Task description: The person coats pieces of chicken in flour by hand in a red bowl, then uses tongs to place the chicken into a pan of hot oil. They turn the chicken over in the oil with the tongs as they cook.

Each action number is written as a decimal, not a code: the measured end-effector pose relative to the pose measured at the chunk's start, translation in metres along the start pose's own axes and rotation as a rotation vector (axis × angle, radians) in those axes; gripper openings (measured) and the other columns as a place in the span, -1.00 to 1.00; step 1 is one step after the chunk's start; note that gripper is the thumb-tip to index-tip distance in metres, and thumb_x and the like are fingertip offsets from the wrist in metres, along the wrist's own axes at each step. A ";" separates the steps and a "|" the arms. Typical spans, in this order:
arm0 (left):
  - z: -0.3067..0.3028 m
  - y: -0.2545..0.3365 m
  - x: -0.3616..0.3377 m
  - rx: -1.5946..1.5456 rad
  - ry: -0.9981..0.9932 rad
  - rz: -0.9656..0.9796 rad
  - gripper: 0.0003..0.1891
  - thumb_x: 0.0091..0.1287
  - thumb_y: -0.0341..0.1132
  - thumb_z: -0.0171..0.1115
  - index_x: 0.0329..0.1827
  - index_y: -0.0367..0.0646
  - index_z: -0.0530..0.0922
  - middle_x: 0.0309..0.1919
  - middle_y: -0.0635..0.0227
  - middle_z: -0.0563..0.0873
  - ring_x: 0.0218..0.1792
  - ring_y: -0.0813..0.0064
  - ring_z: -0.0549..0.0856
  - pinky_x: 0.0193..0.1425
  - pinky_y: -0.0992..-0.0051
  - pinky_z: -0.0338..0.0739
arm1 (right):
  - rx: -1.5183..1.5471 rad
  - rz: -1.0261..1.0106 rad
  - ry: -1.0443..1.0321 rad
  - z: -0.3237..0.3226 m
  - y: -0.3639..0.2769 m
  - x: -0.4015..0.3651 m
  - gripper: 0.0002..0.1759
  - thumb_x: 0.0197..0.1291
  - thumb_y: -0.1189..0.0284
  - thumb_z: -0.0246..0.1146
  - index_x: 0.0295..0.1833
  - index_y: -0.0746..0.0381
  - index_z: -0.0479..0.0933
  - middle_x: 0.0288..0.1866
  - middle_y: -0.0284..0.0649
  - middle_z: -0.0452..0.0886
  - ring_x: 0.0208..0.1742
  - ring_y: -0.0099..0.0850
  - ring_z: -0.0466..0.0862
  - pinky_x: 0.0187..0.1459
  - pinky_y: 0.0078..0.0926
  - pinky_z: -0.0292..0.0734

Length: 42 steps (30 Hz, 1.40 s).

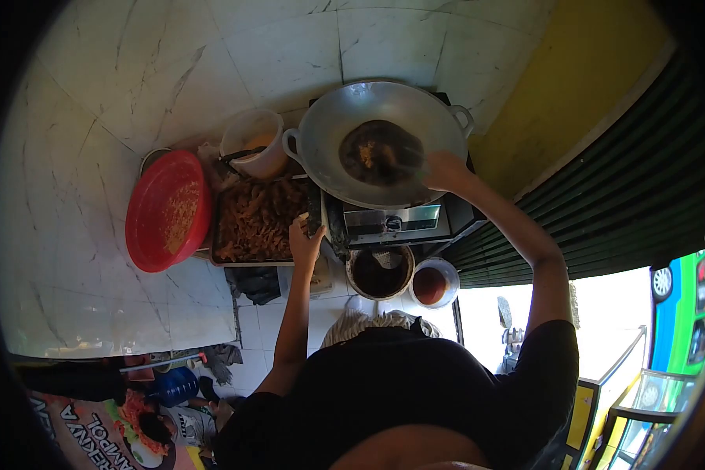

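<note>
A large metal wok (321,149) with two loop handles sits on the stove, dark oil (395,168) pooled in its bottom and a golden-brown clump of food (366,153) in the oil. Over the wok's right side, my right hand (445,172) is closed; a greyish blur extends from it toward the oil, too smeared to name. My left hand (305,241) is at the right edge of a tray (268,262) heaped with brown fried pieces (258,215). Its fingers are curled, with something small and pale at their tips that I cannot make out.
A red basin (145,215) with crumbs stands left of the tray, a clear plastic tub (262,160) behind it. Below the stove (392,222) are a pot of dark liquid (380,272) and a bucket of reddish-brown liquid (431,286). Another person (192,423) is at lower left.
</note>
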<state>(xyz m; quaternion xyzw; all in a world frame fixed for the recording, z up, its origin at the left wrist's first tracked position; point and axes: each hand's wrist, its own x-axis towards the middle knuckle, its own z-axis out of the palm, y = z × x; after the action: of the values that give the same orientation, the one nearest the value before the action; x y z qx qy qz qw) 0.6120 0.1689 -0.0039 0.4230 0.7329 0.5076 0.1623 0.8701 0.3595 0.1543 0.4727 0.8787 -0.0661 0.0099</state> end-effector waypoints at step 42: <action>0.006 -0.017 -0.002 -0.050 0.047 0.102 -0.60 0.00 -0.33 0.37 -0.07 -0.21 0.50 -0.29 0.34 0.47 -0.27 0.54 0.49 -0.14 0.54 0.39 | 0.728 0.223 -0.284 -0.008 0.049 0.042 -0.65 -0.13 0.27 0.33 -0.60 0.34 0.44 -0.73 -0.28 0.36 -0.72 -0.48 0.32 -0.68 -0.43 0.14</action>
<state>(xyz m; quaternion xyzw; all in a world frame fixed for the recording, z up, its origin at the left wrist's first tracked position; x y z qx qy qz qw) 0.6094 0.1684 -0.0222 0.4435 0.7011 0.5432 0.1292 0.8878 0.4215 0.1542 0.5241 0.7310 -0.4361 -0.0298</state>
